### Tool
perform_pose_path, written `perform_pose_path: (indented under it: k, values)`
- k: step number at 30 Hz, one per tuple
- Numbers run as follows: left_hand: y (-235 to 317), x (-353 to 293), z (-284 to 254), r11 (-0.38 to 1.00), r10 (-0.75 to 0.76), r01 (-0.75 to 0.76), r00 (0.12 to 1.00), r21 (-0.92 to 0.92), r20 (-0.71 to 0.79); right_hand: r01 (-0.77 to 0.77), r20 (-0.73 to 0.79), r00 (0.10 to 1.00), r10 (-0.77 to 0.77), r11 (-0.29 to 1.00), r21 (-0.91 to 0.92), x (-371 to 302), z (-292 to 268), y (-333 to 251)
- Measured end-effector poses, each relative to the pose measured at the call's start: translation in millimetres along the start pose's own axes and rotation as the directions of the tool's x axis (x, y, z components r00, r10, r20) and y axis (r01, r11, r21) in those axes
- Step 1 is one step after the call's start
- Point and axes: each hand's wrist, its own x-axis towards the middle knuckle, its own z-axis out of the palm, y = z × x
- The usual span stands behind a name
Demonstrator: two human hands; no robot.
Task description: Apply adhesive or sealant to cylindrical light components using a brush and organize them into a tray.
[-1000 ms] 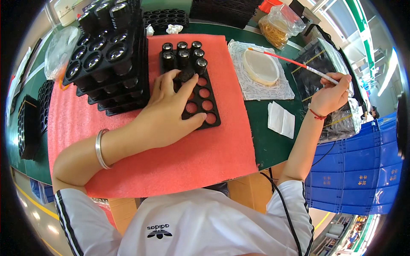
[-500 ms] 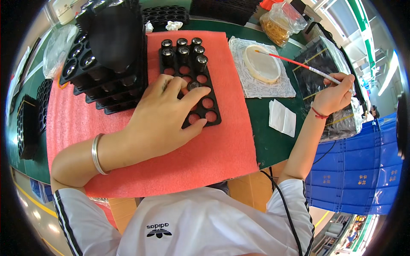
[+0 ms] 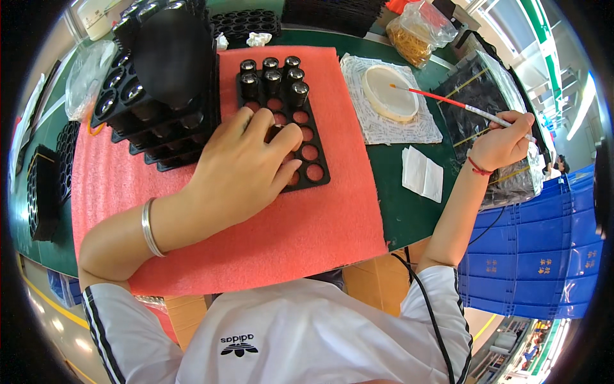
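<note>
My left hand (image 3: 246, 160) reaches over a black tray (image 3: 323, 157) with round holes, its fingers closed around a dark, mostly hidden black cylinder (image 3: 274, 133). Several black cylinders with shiny domed tops (image 3: 272, 80) stand upright in the tray's far rows; other holes show the pink mat through them. On the right, my right hand (image 3: 505, 142) holds a slim paintbrush (image 3: 448, 101) with a red and white handle. The brush's orange-tinted tip is above a shallow round dish (image 3: 409, 118), apart from my left hand.
The dish rests on printed paper (image 3: 377, 136), beside a folded white tissue (image 3: 422, 174). A tall stack of loaded black trays (image 3: 185, 128) stands left of my left hand on the pink foam mat (image 3: 307, 237). A plastic bag of yellowish strands (image 3: 412, 41) lies far right.
My left thumb and fingers have drawn together over the tray, covering the round dark top seen between them before. The brush tip has shifted slightly right and down above the dish.
</note>
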Motion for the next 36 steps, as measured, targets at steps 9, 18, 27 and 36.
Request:
perform_pose_path:
  k: [9, 18, 27, 36]
  values:
    - [-2.1, -4.1, 14.6, 1.0, 0.019, -0.019, 1.0, -0.009, 0.025, 0.013, -0.015, 1.0, -0.013, 1.0, -0.021, -1.2, 1.1, -2.4]
    - [1.0, -3.6, 13.7, 0.998, 0.017, -0.015, 0.999, -0.068, 0.042, -0.022, 0.066, 0.998, 0.021, 1.0, 0.014, -0.3, 1.7, 8.0]
    - [1.4, -3.4, 12.1, 0.991, 0.011, 0.0, 0.997, -0.137, 0.074, -0.056, 0.078, 0.995, 0.053, 0.998, 0.034, -1.1, 2.7, 6.7]
    - [1.7, -1.8, 16.5, 0.96, 0.059, -0.041, 0.997, -0.276, 0.058, -0.059, 0.09, 0.994, 0.058, 0.998, 0.013, -0.7, 2.2, 9.3]
